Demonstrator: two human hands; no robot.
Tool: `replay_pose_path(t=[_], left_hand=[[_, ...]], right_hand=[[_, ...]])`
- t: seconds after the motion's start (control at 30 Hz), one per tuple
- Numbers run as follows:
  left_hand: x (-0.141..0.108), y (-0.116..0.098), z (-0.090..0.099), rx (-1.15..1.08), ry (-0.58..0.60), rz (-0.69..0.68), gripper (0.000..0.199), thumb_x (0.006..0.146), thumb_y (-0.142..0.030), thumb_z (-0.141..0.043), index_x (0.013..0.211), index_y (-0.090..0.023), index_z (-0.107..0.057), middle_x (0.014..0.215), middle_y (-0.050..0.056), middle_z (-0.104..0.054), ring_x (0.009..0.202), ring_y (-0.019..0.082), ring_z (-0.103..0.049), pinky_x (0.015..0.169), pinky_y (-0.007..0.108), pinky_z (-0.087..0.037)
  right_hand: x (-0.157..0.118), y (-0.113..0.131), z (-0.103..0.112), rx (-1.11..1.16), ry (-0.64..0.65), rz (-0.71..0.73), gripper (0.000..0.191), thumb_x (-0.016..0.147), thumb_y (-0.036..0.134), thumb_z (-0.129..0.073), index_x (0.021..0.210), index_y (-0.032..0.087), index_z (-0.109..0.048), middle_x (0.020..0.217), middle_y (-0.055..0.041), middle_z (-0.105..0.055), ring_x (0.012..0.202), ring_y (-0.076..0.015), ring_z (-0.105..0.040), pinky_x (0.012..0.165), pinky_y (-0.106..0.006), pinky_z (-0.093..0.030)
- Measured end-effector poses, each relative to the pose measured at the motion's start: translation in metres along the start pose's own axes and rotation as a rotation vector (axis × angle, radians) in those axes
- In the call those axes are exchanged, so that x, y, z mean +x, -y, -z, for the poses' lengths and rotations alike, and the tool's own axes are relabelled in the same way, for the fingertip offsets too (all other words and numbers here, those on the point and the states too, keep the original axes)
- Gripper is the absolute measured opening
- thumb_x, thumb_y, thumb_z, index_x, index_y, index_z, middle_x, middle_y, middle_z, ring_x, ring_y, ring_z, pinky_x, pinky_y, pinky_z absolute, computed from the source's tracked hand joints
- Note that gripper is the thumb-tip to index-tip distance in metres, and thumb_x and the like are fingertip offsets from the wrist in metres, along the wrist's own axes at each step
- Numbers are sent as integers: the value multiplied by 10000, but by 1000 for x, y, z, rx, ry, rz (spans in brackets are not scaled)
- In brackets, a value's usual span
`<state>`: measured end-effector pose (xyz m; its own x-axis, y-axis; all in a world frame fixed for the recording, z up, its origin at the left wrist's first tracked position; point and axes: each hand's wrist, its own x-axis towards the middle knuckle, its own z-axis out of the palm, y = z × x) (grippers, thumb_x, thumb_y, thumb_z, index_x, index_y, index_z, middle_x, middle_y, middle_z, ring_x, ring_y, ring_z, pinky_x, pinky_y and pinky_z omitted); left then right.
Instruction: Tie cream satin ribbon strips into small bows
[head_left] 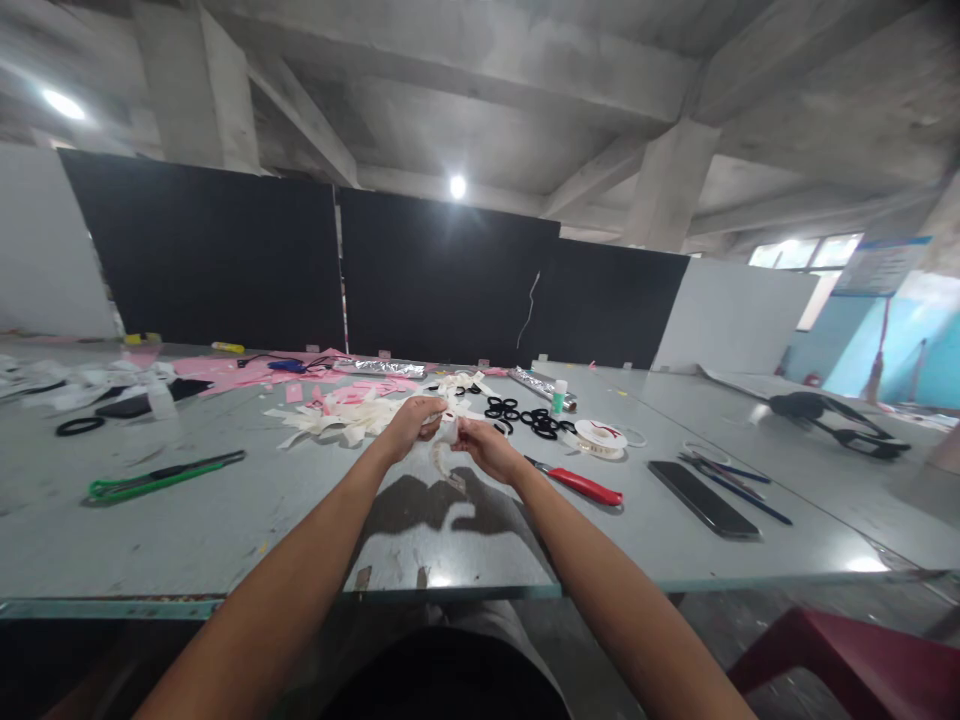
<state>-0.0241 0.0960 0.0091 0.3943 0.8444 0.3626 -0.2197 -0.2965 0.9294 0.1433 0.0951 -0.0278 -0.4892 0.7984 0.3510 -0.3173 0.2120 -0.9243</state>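
Over the middle of the table, my left hand (412, 425) and my right hand (487, 448) come close together, fingers closed in a pinch. Between them they hold a small white strip (448, 430), of cloth or paper. A pale, curled ribbon end (442, 465) hangs below it towards the tabletop. Just behind my left hand lies a heap of cream strips (349, 418). Several black rings (544, 422), like hair ties, lie beyond my right hand. A spool of ribbon (600, 438) rests to their right.
A red-handled cutter (585, 486), a black phone (701, 497) and tweezers-like tools (735, 485) lie to the right. On the left is a green tool (165, 477). A green-labelled small bottle (559, 396) stands behind. Black panels (450, 280) close off the back.
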Motion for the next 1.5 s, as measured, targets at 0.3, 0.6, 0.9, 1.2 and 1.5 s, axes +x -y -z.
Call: replay_pose_path(t=[0.3, 0.6, 0.9, 1.2, 1.5], left_hand=[[4, -1, 3, -133, -60, -18, 352, 744, -333, -594, 506, -178, -387, 409, -74, -295, 356, 39, -207, 390, 213, -146], [8, 0, 13, -612, -114, 113, 331, 746, -248, -581, 518, -178, -352, 442, -76, -341, 327, 33, -264, 328, 179, -198], [9, 19, -5, -947, -249, 148, 175, 751, -193, -581, 600, -170, -496, 879, 47, -704, 866, 191, -670, 791, 356, -527], [12, 17, -3, -887, -264, 152, 100, 767, -220, -571, 716, -146, -614, 725, 32, -692, 714, 179, -673, 677, 301, -522], [12, 15, -5, -766, -323, 151, 157, 733, -232, -588, 606, -156, -536, 740, 39, -674, 682, 157, -645, 662, 284, -506]], right_hand=[[-9, 19, -3, 103, 55, -78, 281, 781, 432, -631, 819, 155, -598, 597, 16, -552, 533, -117, -507, 592, -283, -453], [-7, 36, 13, 236, -147, 92, 260, 765, 415, -661, 743, 164, -599, 681, -2, -552, 621, -109, -505, 528, -219, -422], [-5, 33, 7, 291, -277, 68, 326, 802, 467, -599, 660, 186, -513, 732, -9, -589, 483, -76, -411, 381, -191, -328], [-1, 21, 6, 125, -268, -182, 258, 828, 419, -583, 778, 169, -545, 638, -24, -610, 478, -118, -540, 451, -245, -486], [-13, 27, 7, -17, 50, -427, 261, 790, 387, -653, 807, 127, -640, 569, 18, -559, 402, -36, -378, 357, -147, -286]])
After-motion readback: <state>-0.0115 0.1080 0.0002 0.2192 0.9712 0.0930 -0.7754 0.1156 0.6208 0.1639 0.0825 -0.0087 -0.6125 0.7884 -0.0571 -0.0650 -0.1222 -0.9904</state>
